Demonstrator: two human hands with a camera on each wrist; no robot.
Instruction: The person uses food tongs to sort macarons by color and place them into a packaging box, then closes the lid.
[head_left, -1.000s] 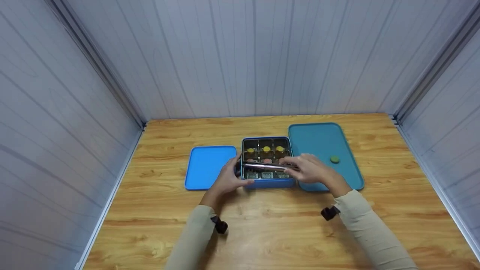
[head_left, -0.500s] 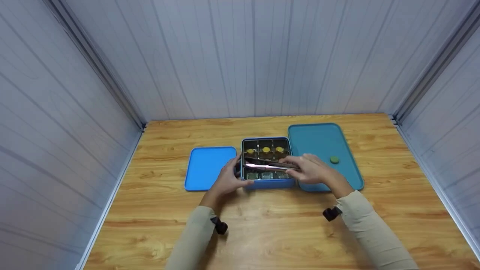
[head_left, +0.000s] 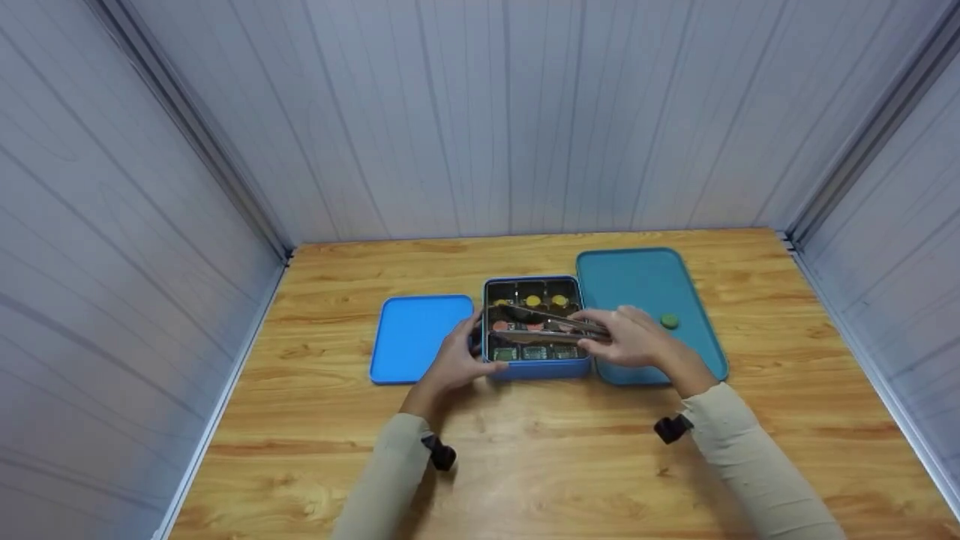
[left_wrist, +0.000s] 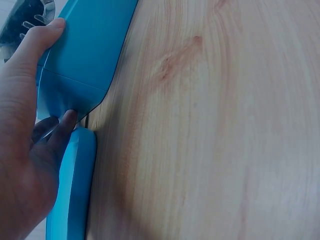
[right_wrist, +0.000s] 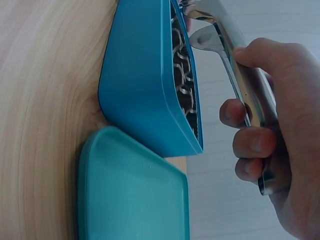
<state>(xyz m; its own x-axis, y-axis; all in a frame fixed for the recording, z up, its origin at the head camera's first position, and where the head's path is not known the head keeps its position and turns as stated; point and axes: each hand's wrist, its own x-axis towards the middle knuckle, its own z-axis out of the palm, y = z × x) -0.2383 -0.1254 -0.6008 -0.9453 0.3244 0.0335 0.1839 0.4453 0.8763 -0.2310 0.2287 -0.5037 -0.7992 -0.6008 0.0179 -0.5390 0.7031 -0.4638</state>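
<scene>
The blue box (head_left: 544, 369) holds a clear divided insert with yellow round pieces (head_left: 533, 301) in the back row and pink ones (head_left: 500, 326) in the middle row. My left hand (head_left: 454, 361) grips its front left corner, the thumb (left_wrist: 47, 31) near the front rim and the fingers low at the side. Metal tongs (right_wrist: 254, 92) are in my right hand (head_left: 631, 339), pinched between thumb and fingers. Their two arms stand spread above the box, with nothing between the tips; one tip looks spoon-like, the other tined.
A teal tray (head_left: 630, 281) lies right of the box, bearing one green round piece (head_left: 669, 321). To the left, close against the box, is a flat bright blue lid (head_left: 420, 337). Pale panel walls (head_left: 510, 112) enclose the wooden table (head_left: 525, 457) at back and sides.
The tongs have spread apart above the box, and their tips have lifted from the middle row. My right hand has shifted slightly right. The left hand keeps its hold on the corner.
</scene>
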